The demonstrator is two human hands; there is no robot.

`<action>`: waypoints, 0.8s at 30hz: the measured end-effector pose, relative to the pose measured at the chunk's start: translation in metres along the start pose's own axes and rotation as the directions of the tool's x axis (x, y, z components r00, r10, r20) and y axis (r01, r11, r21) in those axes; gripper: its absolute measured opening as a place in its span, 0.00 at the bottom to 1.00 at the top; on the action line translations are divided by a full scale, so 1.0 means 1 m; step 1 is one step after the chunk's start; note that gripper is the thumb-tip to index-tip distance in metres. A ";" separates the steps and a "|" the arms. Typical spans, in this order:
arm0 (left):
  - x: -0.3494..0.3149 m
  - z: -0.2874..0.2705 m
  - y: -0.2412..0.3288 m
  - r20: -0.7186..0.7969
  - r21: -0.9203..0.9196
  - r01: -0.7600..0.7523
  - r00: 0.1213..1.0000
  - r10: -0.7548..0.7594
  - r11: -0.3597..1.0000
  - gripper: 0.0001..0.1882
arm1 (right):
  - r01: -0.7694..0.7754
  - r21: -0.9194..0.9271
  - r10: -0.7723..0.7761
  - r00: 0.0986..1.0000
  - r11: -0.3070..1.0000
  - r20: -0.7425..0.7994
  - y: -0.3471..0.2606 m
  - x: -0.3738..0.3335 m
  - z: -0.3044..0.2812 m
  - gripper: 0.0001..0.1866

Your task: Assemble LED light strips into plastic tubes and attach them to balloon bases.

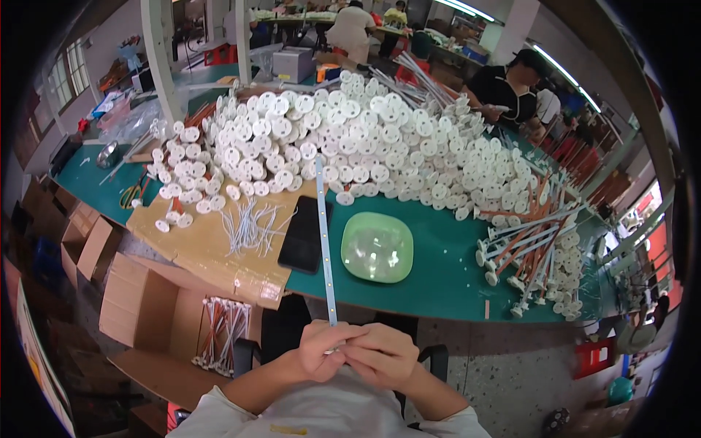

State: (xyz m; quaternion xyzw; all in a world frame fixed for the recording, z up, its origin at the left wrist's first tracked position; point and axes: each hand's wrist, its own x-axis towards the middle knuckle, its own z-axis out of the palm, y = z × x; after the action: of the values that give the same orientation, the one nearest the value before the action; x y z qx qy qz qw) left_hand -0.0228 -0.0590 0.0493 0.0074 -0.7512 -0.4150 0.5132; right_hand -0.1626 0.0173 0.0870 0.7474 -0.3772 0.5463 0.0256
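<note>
My left hand (321, 350) and my right hand (381, 354) meet in front of my chest, fingers closed and pressed together. From the left hand's fingers a long, narrow, pale blue LED strip (326, 255) with small yellow dots rises away from me, over the table edge to the foot of the white pile. Its near end is hidden in my fingers. A small pale bit shows between the hands, too small to name; what the right fingers pinch is hidden. Beyond lie a black phone (299, 237) and a light green bowl (400, 248) with small clear pieces.
A big heap of white round-ended pieces (328, 124) covers the green table's (445, 281) back. White wires (252, 226) lie on cardboard, scissors (131, 196) at left. Orange and white strips (537, 248) lie right. An open carton (139, 299) stands below left. Other people work beyond.
</note>
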 end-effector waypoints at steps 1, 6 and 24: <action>0.013 -0.005 -0.006 0.008 0.002 -0.023 1.000 0.023 1.000 0.26 | -0.004 -0.017 0.004 1.000 1.000 0.026 0.010 0.015 -0.006 0.14; 0.112 -0.042 -0.050 -0.067 0.282 -0.120 0.987 0.144 0.952 0.09 | -0.271 -0.108 0.290 0.918 0.957 0.270 0.116 0.065 -0.045 0.13; 0.164 -0.015 -0.149 0.137 0.281 -0.197 0.977 0.164 0.939 0.06 | -0.350 -0.213 0.407 0.718 0.912 0.565 0.182 0.050 -0.047 0.07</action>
State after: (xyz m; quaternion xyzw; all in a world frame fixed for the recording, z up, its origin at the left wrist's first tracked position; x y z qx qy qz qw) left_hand -0.1507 -0.2373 0.0829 -0.0090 -0.8293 -0.2500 0.4997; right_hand -0.3023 -0.1183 0.0800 0.7859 -0.5346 0.2582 -0.1730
